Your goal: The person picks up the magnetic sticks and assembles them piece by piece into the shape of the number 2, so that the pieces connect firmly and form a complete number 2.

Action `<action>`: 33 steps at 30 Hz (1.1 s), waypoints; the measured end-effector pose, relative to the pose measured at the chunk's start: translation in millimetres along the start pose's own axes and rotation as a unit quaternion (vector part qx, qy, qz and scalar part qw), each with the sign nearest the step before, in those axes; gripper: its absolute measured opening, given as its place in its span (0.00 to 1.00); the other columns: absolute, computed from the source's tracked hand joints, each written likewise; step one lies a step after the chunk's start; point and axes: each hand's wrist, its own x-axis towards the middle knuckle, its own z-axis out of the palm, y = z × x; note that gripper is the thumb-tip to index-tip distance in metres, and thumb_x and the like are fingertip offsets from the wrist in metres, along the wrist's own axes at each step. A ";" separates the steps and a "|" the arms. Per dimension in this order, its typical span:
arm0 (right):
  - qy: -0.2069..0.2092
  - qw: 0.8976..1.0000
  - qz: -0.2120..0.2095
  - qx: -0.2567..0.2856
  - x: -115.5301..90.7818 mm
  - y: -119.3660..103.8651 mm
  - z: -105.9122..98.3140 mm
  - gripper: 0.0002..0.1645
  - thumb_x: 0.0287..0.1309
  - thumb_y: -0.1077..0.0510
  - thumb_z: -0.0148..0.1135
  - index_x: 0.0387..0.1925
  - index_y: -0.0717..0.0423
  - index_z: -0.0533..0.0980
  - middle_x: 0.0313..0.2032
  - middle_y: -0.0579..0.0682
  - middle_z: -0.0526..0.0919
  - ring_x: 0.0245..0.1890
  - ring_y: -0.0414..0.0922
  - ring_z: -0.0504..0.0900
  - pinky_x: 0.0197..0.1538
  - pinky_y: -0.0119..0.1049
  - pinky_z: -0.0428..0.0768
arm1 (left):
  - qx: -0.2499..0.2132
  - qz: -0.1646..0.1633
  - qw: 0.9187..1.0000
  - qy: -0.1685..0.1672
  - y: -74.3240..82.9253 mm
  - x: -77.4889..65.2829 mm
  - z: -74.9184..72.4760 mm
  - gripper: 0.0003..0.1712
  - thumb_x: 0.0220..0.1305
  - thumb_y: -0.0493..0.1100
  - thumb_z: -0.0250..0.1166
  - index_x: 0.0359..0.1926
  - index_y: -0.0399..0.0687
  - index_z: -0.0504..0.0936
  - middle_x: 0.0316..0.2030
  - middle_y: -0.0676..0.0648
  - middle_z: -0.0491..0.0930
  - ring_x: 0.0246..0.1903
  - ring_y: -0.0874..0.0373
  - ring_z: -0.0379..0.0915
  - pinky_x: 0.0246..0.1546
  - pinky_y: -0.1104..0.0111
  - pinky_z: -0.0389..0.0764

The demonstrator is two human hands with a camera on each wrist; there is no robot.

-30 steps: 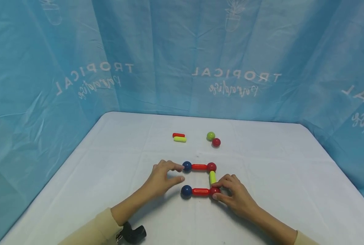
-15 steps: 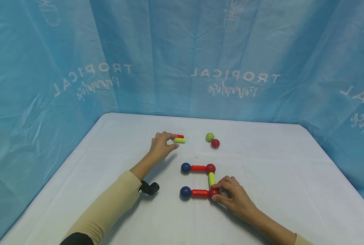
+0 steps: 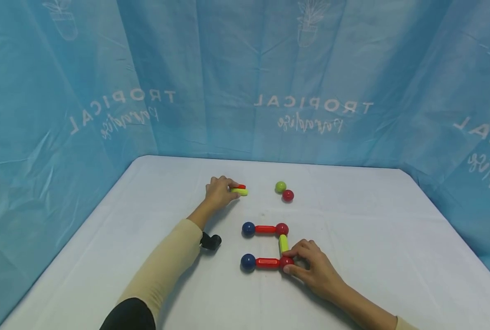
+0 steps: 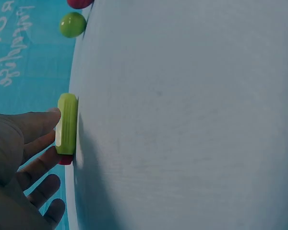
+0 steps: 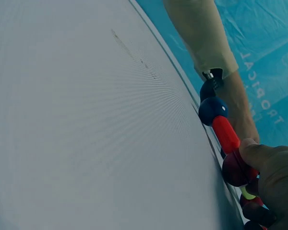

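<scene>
At the back of the table my left hand has its thumb against a lime-yellow rod, fingers around its far side. A red rod lies right behind it, partly hidden; whether it is also gripped I cannot tell. In the left wrist view the thumb touches the lime-yellow rod. My right hand pinches the near red ball of a joined frame: two red rods, two blue balls, a far red ball, and a lime-yellow connecting rod.
A green ball and a loose red ball stand close together at the back, right of the left hand. A white cloth covers the table. Blue curtain surrounds the back and sides. A black wrist device sits below the left sleeve.
My left hand has left the far blue ball, reached away to the back of the table, and closed its thumb and fingers at the loose rods. The right hand stays on the near red ball.
</scene>
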 end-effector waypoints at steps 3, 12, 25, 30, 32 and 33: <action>-0.001 1.000 -0.001 0.001 -0.3 -0.4 0.2 0.20 0.45 0.46 0.71 0.44 0.38 0.81 0.37 0.30 0.75 0.42 0.38 0.69 0.42 0.26 0.74 | 0.015 -0.009 1.000 -0.003 -1.4 1.5 1.3 0.20 0.57 0.48 0.67 0.50 0.48 0.81 0.49 0.45 0.77 0.53 0.49 0.63 0.56 0.53 0.61; 0.002 1.000 -0.001 -0.004 0.0 -1.1 -0.4 0.20 0.45 0.47 0.72 0.44 0.39 0.81 0.37 0.31 0.75 0.41 0.38 0.69 0.42 0.26 0.75 | 0.032 -0.015 0.999 -0.010 -3.6 6.3 3.0 0.21 0.57 0.48 0.66 0.51 0.45 0.80 0.44 0.45 0.76 0.51 0.49 0.64 0.55 0.54 0.61; -0.001 1.000 0.009 -0.009 0.3 -1.8 0.6 0.20 0.45 0.48 0.72 0.44 0.41 0.81 0.37 0.31 0.75 0.42 0.38 0.70 0.42 0.26 0.76 | 0.067 -0.008 0.998 0.005 -2.3 5.1 6.7 0.16 0.57 0.47 0.66 0.47 0.49 0.84 0.41 0.47 0.77 0.48 0.50 0.66 0.52 0.55 0.62; -0.001 1.000 0.007 -0.012 0.1 -1.5 0.3 0.20 0.46 0.48 0.72 0.44 0.41 0.81 0.36 0.31 0.75 0.41 0.38 0.70 0.42 0.26 0.75 | 0.032 -0.004 0.999 0.010 -1.2 -10.0 -2.0 0.16 0.58 0.47 0.65 0.48 0.50 0.84 0.40 0.48 0.79 0.45 0.52 0.68 0.47 0.56 0.62; 0.000 1.000 0.004 -0.014 0.0 -1.0 -0.1 0.20 0.45 0.48 0.72 0.44 0.40 0.81 0.36 0.31 0.75 0.41 0.37 0.69 0.42 0.27 0.75 | 0.006 -0.004 1.000 0.012 -1.8 -18.7 -6.3 0.16 0.58 0.47 0.65 0.48 0.51 0.83 0.39 0.48 0.79 0.43 0.53 0.68 0.46 0.56 0.62; 0.001 1.000 0.002 -0.015 0.0 -0.6 -0.4 0.20 0.45 0.47 0.72 0.44 0.39 0.81 0.36 0.30 0.75 0.41 0.37 0.69 0.42 0.27 0.75 | -0.008 -0.005 1.000 0.013 -2.5 -23.6 -8.3 0.17 0.58 0.47 0.65 0.48 0.51 0.83 0.39 0.48 0.79 0.42 0.53 0.68 0.46 0.57 0.61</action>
